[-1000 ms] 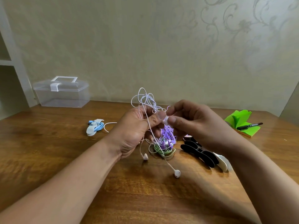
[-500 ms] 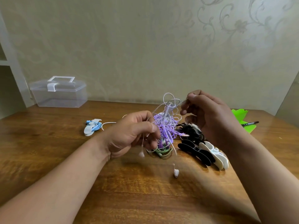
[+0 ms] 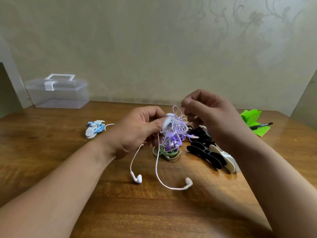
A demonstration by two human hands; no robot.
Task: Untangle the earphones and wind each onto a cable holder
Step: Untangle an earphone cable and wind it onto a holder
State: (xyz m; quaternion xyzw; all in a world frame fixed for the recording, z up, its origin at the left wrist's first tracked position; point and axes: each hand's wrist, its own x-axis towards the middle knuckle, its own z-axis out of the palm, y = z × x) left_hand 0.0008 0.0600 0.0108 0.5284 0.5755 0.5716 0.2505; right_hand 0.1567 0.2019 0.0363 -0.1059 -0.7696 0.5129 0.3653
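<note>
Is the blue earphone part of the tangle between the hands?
No, the blue earphone lies wound on a white holder, well left of the tangle.

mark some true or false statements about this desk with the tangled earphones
1. The blue earphones are wound on a white holder. True.
2. The clear box has its lid off. False: the lid is on.
3. The black marker lies on the green paper. True.
4. The right hand rests flat on the table. False: it is raised, pinching a cable of the tangle.
5. The left hand holds both white earbuds. False: it grips the tangle; the earbuds are down by the table, clear of both hands.
</note>
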